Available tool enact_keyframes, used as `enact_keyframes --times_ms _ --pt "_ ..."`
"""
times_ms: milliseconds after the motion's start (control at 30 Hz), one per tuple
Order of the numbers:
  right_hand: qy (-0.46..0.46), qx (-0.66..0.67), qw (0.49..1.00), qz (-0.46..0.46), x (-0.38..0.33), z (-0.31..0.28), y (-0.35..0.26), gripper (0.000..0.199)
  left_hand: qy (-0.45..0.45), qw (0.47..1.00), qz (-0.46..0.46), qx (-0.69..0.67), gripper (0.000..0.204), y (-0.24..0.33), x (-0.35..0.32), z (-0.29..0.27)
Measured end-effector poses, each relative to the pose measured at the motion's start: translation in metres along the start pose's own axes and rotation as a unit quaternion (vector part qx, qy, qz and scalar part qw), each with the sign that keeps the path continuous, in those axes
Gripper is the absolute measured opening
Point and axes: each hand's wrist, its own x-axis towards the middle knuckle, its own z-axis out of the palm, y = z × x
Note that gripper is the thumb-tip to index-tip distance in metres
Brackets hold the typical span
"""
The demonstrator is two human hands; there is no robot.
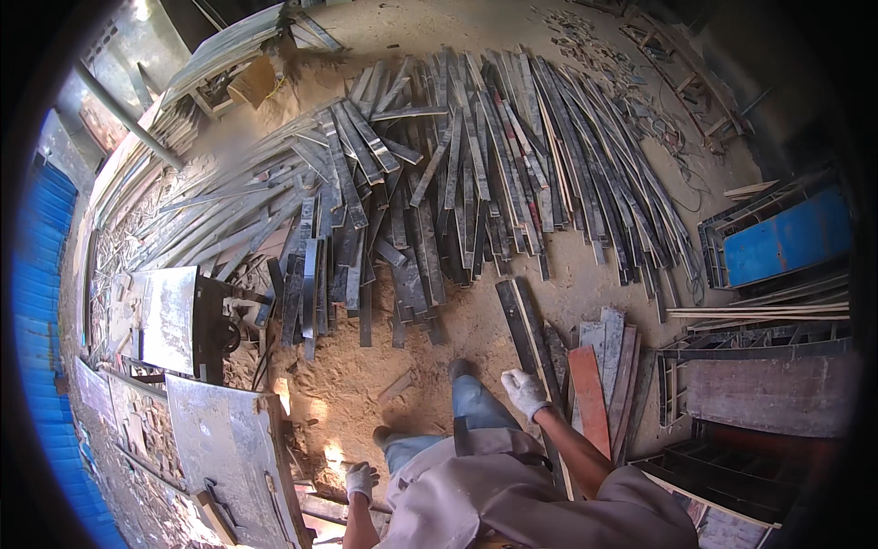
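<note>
My right hand [524, 393], in a white work glove, is in the air beside a dark narrow board [520, 340]. Its fingers are curled in, and nothing shows in them. Low on the left, my gloved left hand [361, 479] hangs beside my leg. Its fingers are loosely bent and partly apart, with nothing seen between them. To the right of my right hand lies a small stack of boards, including a reddish-orange board [589, 398] and a grey board [610, 334]. Neither hand visibly touches a board.
A wide heap of long dark wooden strips [457, 174] spreads across the sandy floor ahead. At left stand a metal-topped saw table [169, 311] and a larger worn panel [219, 439]. Along the right are frames with a blue panel [788, 236] and a brown panel [768, 395].
</note>
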Motion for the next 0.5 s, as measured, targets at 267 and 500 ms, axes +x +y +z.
enact_keyframes --times_ms 267,500 --pt "0.166 0.085 0.981 -0.05 0.138 -0.108 0.06 0.021 -0.081 0.975 0.132 0.162 0.027 0.166 0.01 0.167" --pt "0.109 0.109 0.987 -0.052 0.278 -0.219 -0.004 0.025 -0.093 0.906 0.163 0.38 0.035 0.227 0.053 0.274"
